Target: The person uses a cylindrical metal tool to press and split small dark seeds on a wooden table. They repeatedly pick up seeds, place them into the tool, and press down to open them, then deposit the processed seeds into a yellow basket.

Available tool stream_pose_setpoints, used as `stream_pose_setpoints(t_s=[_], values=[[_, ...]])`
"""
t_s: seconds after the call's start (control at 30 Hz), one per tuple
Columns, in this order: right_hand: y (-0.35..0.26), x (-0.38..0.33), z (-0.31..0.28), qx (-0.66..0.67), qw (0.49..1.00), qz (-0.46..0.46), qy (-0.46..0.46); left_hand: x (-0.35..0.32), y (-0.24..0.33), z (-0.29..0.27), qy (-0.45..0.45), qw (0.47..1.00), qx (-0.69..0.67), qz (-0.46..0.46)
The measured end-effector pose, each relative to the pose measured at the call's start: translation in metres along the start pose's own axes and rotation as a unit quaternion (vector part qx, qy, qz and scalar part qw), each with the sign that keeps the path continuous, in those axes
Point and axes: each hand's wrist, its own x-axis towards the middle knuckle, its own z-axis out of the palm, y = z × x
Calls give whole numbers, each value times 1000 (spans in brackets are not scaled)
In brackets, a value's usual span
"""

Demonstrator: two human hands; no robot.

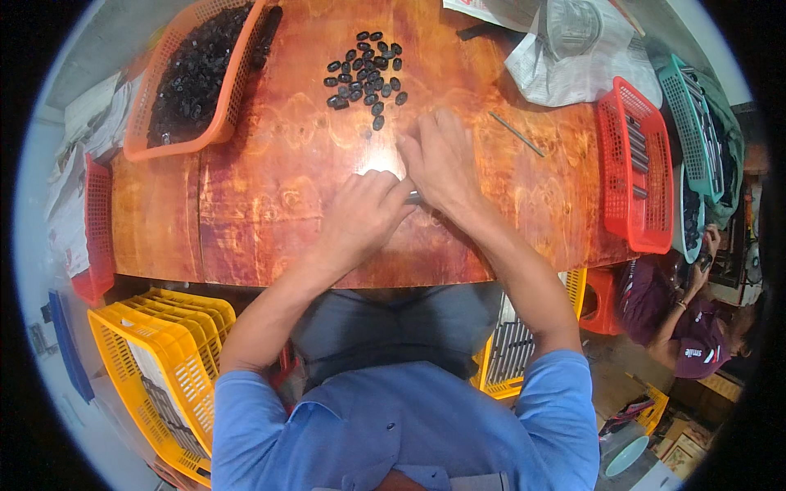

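Left hand (pixel 368 211) is closed, back uppermost, thumb and fingers pinched on a small grey piece (pixel 414 197) that shows between the two hands, most of it hidden from me. Right hand (pixel 444 155) sits just beyond, fingers bent, thumb toward the left; on my remote feed I cannot tell whether it grips anything. Orange-brown table (pixel 565 188) runs under both. Yellow crates (pixel 168 344) stand below its near edge, left side. At the far left I log an orange basket (pixel 233 82) heaped with small black parts (pixel 192 78). Crumpled paper (pixel 540 78) lies far right. Nearer, at the right end, a red basket (pixel 616 188) holds grey tubes (pixel 637 147). One thin rod (pixel 517 134) lies slantwise between right hand and that basket. Black beads (pixel 381 62) last: a loose scatter beyond the hands, the closest near the right hand.
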Motion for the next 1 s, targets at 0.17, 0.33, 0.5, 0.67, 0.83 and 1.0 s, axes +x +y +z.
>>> stream_pose_setpoints(t_s=[0.17,0.33,0.5,0.67,0.83,1.0], values=[[-3,0,-1,-20,1000,-9,10,1,-3,-2,5,999,-40,-26],[-3,-2,-2,-9,1000,-3,3,2,-2,-1,-55,998,-17,-33],[-2,-5,-1,-20,1000,-11,4,-5,-5,2,-60,998,-25,-5],[1,-7,8,-20,997,-39,62,-1,-1,-5,-29,998,9,47],[2,-7,6,-7,996,-46,77,-1,-3,-4,-39,999,-23,7],[-4,-2,0,1,998,-7,61,4,-1,-2,14,1000,-22,6]])
